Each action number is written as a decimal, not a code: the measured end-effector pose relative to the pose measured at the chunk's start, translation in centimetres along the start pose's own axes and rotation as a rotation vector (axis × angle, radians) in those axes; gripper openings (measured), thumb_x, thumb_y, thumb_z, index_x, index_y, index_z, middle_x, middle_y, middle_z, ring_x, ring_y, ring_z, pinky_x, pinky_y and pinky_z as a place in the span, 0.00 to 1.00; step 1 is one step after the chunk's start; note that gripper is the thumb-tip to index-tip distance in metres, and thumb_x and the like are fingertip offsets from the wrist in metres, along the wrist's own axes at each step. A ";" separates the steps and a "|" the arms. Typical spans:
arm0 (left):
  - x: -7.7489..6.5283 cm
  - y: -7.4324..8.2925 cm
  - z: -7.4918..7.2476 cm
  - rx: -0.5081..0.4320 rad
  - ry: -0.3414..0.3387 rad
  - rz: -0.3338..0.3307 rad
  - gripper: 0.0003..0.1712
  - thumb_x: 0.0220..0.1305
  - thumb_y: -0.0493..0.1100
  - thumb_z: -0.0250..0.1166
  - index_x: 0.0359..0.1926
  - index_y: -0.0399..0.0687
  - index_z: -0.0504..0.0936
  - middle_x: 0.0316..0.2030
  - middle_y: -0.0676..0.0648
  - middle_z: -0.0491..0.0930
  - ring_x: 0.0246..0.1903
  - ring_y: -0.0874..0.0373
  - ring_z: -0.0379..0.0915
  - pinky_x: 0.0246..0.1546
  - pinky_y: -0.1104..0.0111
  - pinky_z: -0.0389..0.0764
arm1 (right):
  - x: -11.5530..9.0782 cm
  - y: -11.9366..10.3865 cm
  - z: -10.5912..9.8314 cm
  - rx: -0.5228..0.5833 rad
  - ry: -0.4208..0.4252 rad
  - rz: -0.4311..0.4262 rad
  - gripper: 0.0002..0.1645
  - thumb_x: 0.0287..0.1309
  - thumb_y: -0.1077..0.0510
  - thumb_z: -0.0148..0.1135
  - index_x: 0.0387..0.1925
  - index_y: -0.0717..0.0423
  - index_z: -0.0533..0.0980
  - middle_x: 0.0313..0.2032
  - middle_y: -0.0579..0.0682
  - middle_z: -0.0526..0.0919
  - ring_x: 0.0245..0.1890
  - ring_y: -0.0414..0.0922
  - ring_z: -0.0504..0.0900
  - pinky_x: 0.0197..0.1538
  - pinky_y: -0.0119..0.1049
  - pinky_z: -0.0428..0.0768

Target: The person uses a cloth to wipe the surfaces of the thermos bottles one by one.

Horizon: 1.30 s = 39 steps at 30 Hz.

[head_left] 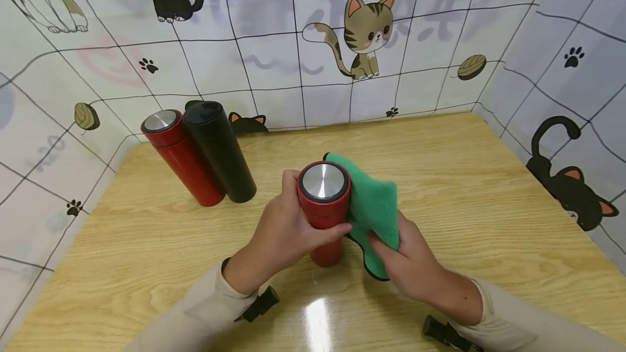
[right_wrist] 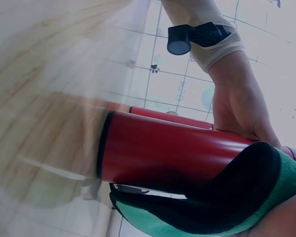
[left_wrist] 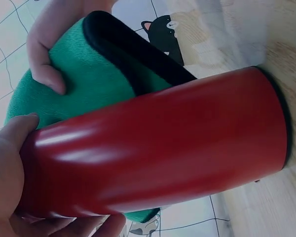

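A red thermos flask (head_left: 325, 213) with a silver-topped lid stands upright in front of me, its base close over the table. My left hand (head_left: 288, 227) grips it around the upper body, thumb across the near side. Against its right side lies a green cloth (head_left: 374, 205) with black edging, which my right hand (head_left: 415, 259) holds between thumb and fingers. In the left wrist view the cloth (left_wrist: 84, 79) passes behind the flask (left_wrist: 163, 148). From the right wrist, the cloth's dark underside (right_wrist: 227, 197) faces the flask (right_wrist: 172, 148).
At the back left of the wooden table (head_left: 440, 178) stand another red flask (head_left: 188, 164) and a black flask (head_left: 220, 151), side by side. A cat-patterned sheet (head_left: 274, 58) hangs behind the table and along both sides. Each wrist wears a strapped camera (head_left: 259, 303).
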State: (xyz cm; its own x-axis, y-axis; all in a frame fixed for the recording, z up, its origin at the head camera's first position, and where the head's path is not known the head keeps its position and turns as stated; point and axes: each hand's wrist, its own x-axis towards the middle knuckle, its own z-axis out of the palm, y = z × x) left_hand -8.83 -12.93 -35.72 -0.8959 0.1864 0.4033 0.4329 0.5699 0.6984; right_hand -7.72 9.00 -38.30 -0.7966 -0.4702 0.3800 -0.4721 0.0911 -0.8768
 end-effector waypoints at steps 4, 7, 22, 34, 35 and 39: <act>0.1 0.0 -0.1 -0.027 -0.018 -0.007 0.53 0.44 0.53 0.83 0.63 0.47 0.58 0.55 0.52 0.79 0.52 0.60 0.80 0.50 0.66 0.84 | 0.1 0.0 0.1 0.020 -0.034 0.016 0.33 0.71 0.72 0.43 0.74 0.58 0.56 0.69 0.61 0.69 0.67 0.34 0.70 0.64 0.28 0.73; 0.0 0.2 -0.2 -0.019 -0.023 -0.021 0.56 0.44 0.55 0.82 0.67 0.51 0.57 0.55 0.55 0.79 0.52 0.63 0.79 0.51 0.66 0.83 | 0.1 0.3 0.2 0.015 -0.060 0.058 0.34 0.71 0.71 0.44 0.75 0.57 0.55 0.70 0.58 0.68 0.68 0.34 0.70 0.64 0.27 0.73; -0.3 0.7 -0.9 0.046 -0.103 0.005 0.44 0.61 0.57 0.66 0.72 0.54 0.55 0.54 0.55 0.79 0.50 0.60 0.76 0.50 0.60 0.80 | 0.0 0.0 0.1 0.011 -0.014 0.015 0.33 0.69 0.73 0.44 0.73 0.57 0.57 0.67 0.59 0.71 0.66 0.35 0.72 0.63 0.28 0.75; -0.4 1.5 -1.7 0.047 -0.216 0.020 0.55 0.57 0.48 0.62 0.79 0.60 0.38 0.59 0.56 0.75 0.51 0.63 0.75 0.56 0.60 0.77 | 0.0 -0.1 0.2 -0.015 0.021 0.016 0.33 0.67 0.74 0.45 0.71 0.57 0.60 0.65 0.57 0.74 0.63 0.35 0.75 0.61 0.29 0.76; -0.5 1.5 -1.8 0.050 -0.224 0.018 0.56 0.58 0.48 0.62 0.79 0.61 0.37 0.59 0.56 0.76 0.49 0.63 0.75 0.51 0.61 0.79 | 0.0 -0.2 0.2 -0.027 0.048 0.007 0.33 0.66 0.75 0.46 0.71 0.58 0.61 0.64 0.57 0.74 0.62 0.34 0.75 0.61 0.28 0.77; -0.5 1.6 -1.8 0.095 -0.229 0.030 0.57 0.60 0.51 0.66 0.79 0.62 0.38 0.58 0.54 0.77 0.42 0.63 0.75 0.39 0.67 0.80 | -0.1 -0.5 0.3 -0.034 0.132 -0.043 0.33 0.64 0.77 0.47 0.69 0.59 0.63 0.60 0.57 0.77 0.60 0.34 0.77 0.59 0.26 0.77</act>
State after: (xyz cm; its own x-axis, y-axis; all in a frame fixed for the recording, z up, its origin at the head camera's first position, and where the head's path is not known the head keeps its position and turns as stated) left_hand -7.51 -13.56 -33.74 -0.8865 0.3749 0.2713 0.4585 0.6322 0.6246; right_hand -7.31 8.71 -37.99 -0.8172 -0.3551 0.4540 -0.5173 0.1047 -0.8494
